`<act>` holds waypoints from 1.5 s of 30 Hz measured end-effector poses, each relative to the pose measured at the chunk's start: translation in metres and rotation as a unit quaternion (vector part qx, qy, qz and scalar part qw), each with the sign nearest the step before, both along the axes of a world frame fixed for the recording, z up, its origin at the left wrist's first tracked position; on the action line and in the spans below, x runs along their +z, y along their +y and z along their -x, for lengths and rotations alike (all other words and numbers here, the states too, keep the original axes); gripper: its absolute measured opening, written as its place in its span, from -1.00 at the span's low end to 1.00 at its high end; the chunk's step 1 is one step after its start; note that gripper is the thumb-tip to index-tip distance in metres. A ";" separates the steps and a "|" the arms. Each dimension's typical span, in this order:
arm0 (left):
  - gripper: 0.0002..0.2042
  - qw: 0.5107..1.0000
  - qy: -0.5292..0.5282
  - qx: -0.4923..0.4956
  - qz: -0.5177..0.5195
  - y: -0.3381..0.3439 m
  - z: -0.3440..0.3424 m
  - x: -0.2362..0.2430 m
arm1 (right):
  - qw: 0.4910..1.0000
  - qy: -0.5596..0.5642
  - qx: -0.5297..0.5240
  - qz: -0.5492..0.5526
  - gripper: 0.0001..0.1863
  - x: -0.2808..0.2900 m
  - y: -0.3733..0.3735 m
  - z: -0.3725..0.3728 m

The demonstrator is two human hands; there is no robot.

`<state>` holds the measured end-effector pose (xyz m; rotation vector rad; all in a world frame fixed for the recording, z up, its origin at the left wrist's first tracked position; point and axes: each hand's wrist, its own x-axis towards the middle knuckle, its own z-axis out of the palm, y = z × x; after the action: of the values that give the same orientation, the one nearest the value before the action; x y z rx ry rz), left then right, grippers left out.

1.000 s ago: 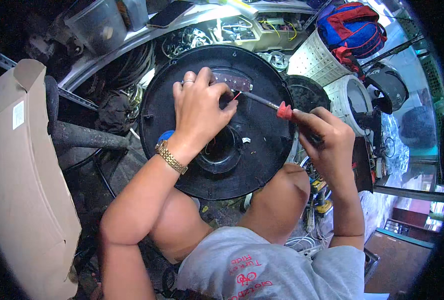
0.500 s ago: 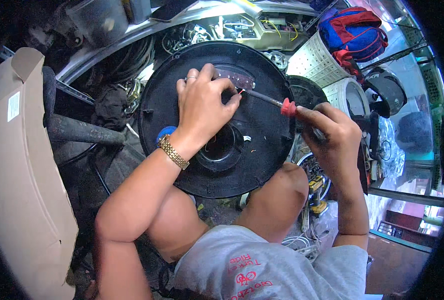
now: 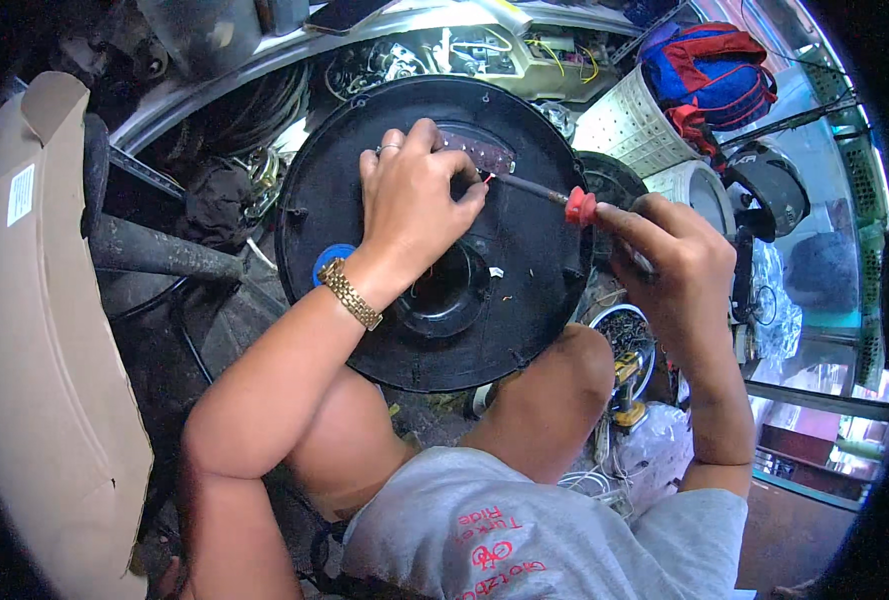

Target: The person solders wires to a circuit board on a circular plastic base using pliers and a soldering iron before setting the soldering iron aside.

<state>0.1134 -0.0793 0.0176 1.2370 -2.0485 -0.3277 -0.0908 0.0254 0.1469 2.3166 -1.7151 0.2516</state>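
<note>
A large round black plastic housing (image 3: 540, 270) sits above my knees, with a central round opening. My left hand (image 3: 415, 200) rests over its upper part, thumb and forefinger pinched at a small red wire (image 3: 489, 178) beside a narrow circuit board (image 3: 480, 150). In my right hand (image 3: 680, 250) is a soldering iron (image 3: 540, 192) with a red collar; its tip meets the board's lower edge by the wire, though whether it touches the wire is too small to tell. A blue round part (image 3: 331, 260) shows beside my left wrist.
A cardboard sheet (image 3: 55, 350) and metal post (image 3: 165, 250) stand left. Behind are a shelf with loose parts (image 3: 400, 60) and cables. White baskets (image 3: 620, 125), a red-blue bag (image 3: 705, 70) and a helmet (image 3: 765, 190) fill the right, with a yellow drill (image 3: 627, 385) below.
My right hand and the iron have shifted slightly right in the picture. My left hand appears slightly higher and further right, still pinched at the wire by the board.
</note>
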 end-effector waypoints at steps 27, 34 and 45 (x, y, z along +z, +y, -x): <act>-0.86 1.000 0.013 -0.008 -0.006 -0.001 -0.004 0.001 | 0.916 -0.388 -0.097 -0.020 -0.73 -0.026 -0.004 0.060; -0.87 1.000 0.004 -0.001 -0.005 -0.001 -0.002 -0.002 | 0.918 -0.381 -0.110 -0.026 -0.73 -0.031 0.000 0.060; -0.86 0.981 0.162 -0.095 -0.042 -0.028 -0.044 0.014 | 0.902 -0.416 -0.116 -0.018 -0.72 -0.035 0.010 0.071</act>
<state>0.1578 -0.1070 0.0314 0.9633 -1.8856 -0.6661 -0.1623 0.0354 0.1116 2.1212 -2.3302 1.3242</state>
